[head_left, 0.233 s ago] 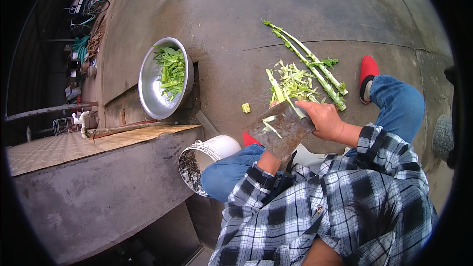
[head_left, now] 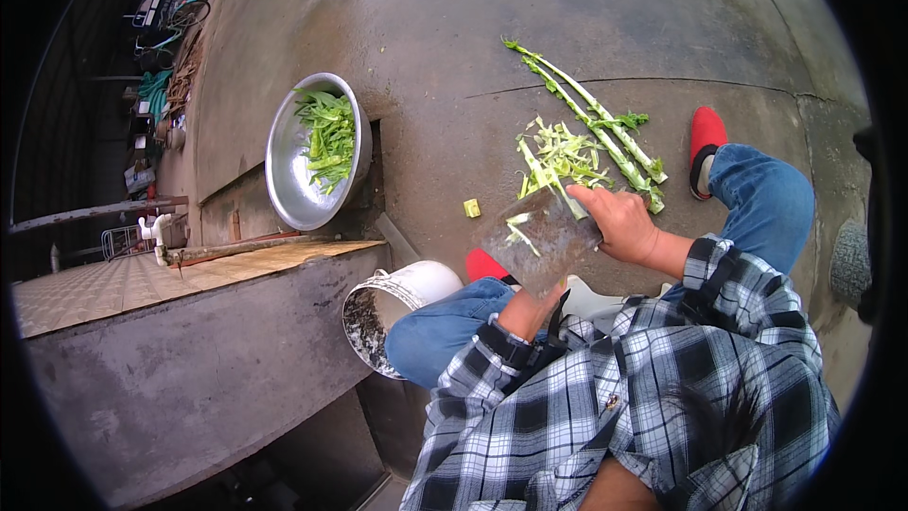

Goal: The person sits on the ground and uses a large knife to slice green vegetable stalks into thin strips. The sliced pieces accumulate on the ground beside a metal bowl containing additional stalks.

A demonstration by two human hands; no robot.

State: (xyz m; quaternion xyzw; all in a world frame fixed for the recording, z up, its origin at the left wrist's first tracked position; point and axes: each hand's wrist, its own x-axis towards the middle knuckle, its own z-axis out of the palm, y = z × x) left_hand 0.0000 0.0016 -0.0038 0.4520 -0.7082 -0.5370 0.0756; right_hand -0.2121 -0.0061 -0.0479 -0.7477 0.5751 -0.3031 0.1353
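My right hand [head_left: 624, 225] is closed round a cleaver [head_left: 539, 241], its broad dark blade tilted across my lap. Scraps of pale green peel stick to the blade. Below the blade shows only the back of my left hand [head_left: 526, 310]; its fingers are hidden behind the metal. A peeled green stalk [head_left: 535, 164] pokes out past the blade's far edge. Beyond it, a heap of peelings [head_left: 572, 153] lies on the concrete. Two long leafy stalks [head_left: 613, 137] rest beside the heap, and one short cut chunk [head_left: 472, 208] sits to its left.
A metal basin [head_left: 286, 199] with green leaves and cut pieces stands at the left. A white bucket [head_left: 416, 284], dirty inside, lies tilted by my left knee. A low concrete wall [head_left: 199, 374] runs along the left. My red shoes [head_left: 707, 132] flank the peelings.
The cleaver blade has shifted slightly and its lower edge has swung a little. The stalk behind it has moved slightly right and down. More of my left hand's back shows.
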